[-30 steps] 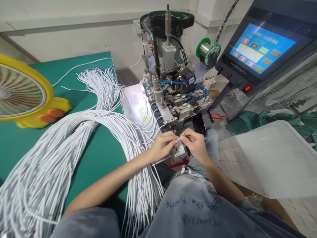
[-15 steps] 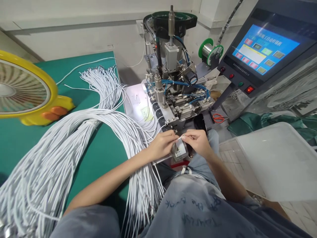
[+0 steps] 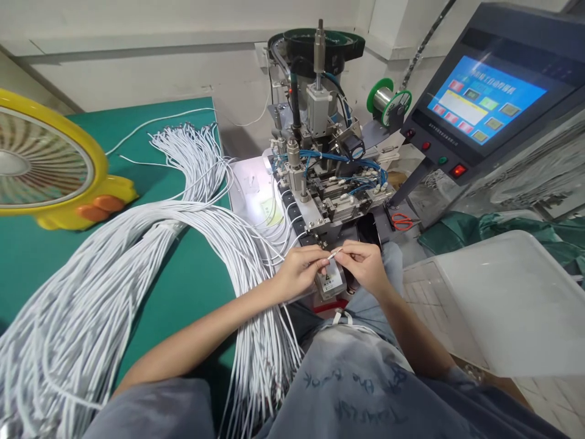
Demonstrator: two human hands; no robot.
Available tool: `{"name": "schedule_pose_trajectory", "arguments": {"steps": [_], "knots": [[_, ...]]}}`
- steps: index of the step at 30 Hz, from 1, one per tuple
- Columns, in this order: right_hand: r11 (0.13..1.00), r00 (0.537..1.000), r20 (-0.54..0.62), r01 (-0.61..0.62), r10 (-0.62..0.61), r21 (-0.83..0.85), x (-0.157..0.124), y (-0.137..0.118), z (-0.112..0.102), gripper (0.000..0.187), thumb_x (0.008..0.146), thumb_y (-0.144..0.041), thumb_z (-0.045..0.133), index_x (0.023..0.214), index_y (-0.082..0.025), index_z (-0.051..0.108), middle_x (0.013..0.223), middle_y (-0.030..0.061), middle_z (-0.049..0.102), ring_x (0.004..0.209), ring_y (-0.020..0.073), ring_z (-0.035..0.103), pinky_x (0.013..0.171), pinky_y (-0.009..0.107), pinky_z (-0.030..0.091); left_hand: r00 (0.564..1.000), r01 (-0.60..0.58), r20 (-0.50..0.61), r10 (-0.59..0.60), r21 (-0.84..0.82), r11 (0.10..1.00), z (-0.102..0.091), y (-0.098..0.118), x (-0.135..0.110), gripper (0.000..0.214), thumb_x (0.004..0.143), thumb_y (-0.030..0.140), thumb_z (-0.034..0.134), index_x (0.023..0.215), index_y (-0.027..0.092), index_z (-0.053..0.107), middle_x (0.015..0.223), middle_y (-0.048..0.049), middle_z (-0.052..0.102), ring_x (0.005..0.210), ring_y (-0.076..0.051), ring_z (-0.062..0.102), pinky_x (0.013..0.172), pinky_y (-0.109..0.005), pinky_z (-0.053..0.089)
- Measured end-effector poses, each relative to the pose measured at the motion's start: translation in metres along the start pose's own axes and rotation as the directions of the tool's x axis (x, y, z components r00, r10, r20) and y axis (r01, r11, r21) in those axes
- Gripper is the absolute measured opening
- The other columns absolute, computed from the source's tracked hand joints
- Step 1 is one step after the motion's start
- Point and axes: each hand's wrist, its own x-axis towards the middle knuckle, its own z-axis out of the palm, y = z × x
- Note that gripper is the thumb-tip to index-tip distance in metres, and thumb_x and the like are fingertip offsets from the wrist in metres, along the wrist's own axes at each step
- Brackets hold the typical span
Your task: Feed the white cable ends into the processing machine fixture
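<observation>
My left hand point(image 3: 299, 269) and my right hand point(image 3: 364, 263) meet in front of a small machine point(image 3: 320, 171) with blue tubes. Both pinch the end of one thin white cable point(image 3: 334, 253) between thumb and fingers, just above a grey labelled block point(image 3: 329, 282) at the machine's front. The cable runs back under my left hand into a large bundle of white cables point(image 3: 137, 256) spread over the green table point(image 3: 183, 286). My forearms reach over my lap.
A yellow fan point(image 3: 41, 167) stands at the left on the table. A blue touch screen point(image 3: 484, 97) with red and green buttons is at the right, a wire spool point(image 3: 388, 100) beside it. Orange scissors point(image 3: 401, 221) lie by the machine. A white plastic bin point(image 3: 503, 305) sits at the right.
Both hands stay pinched on the cable end in front of the machine, with only small finger shifts. The camera has tilted slightly.
</observation>
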Motion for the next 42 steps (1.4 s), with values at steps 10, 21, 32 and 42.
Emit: {"name": "schedule_pose_trajectory", "arguments": {"steps": [10, 21, 32, 42], "knots": [[0.987, 0.990, -0.094, 0.093, -0.106, -0.130, 0.002, -0.009, 0.001, 0.019, 0.080, -0.022, 0.058, 0.066, -0.015, 0.068, 0.051, -0.0013, 0.042, 0.047, 0.0082, 0.035, 0.045, 0.024, 0.027, 0.977, -0.194, -0.058, 0.207, 0.184, 0.964, -0.007, 0.001, 0.004, 0.016, 0.083, 0.013, 0.057, 0.096, 0.013, 0.065, 0.082, -0.0070, 0.063, 0.076, -0.011, 0.058, 0.067, -0.021, 0.046], [0.958, 0.994, -0.015, -0.096, 0.104, 0.269, -0.001, 0.010, 0.010, 0.018, 0.077, -0.032, 0.063, 0.075, -0.017, 0.072, 0.064, 0.0025, 0.053, 0.056, 0.0111, 0.045, 0.049, 0.023, 0.032, 0.987, -0.157, 0.045, 0.151, 0.160, 0.975, -0.011, 0.005, 0.005, 0.022, 0.089, 0.013, 0.043, 0.087, 0.008, 0.064, 0.070, -0.0054, 0.058, 0.063, -0.009, 0.054, 0.057, -0.018, 0.044], [0.986, 1.000, -0.007, -0.029, 0.028, -0.167, 0.012, 0.002, 0.001, 0.026, 0.077, -0.028, 0.055, 0.055, -0.013, 0.058, 0.048, -0.0028, 0.031, 0.048, 0.0083, 0.030, 0.048, 0.024, 0.029, 0.965, -0.262, 0.141, 0.221, 0.497, 0.827, -0.014, -0.006, 0.006, 0.024, 0.088, 0.009, 0.039, 0.091, 0.009, 0.062, 0.072, -0.0039, 0.054, 0.063, -0.010, 0.048, 0.054, -0.020, 0.036], [0.973, 0.960, -0.163, -0.218, 0.227, 0.071, 0.009, 0.057, 0.012, 0.024, 0.075, -0.035, 0.057, 0.081, -0.015, 0.069, 0.084, 0.0083, 0.067, 0.078, 0.0203, 0.061, 0.073, 0.032, 0.048, 0.952, 0.106, 0.179, -0.246, 0.563, 0.820, -0.005, -0.022, 0.007, 0.026, 0.092, 0.021, 0.039, 0.091, 0.011, 0.063, 0.085, -0.0065, 0.054, 0.071, -0.012, 0.053, 0.065, -0.023, 0.041]]}}
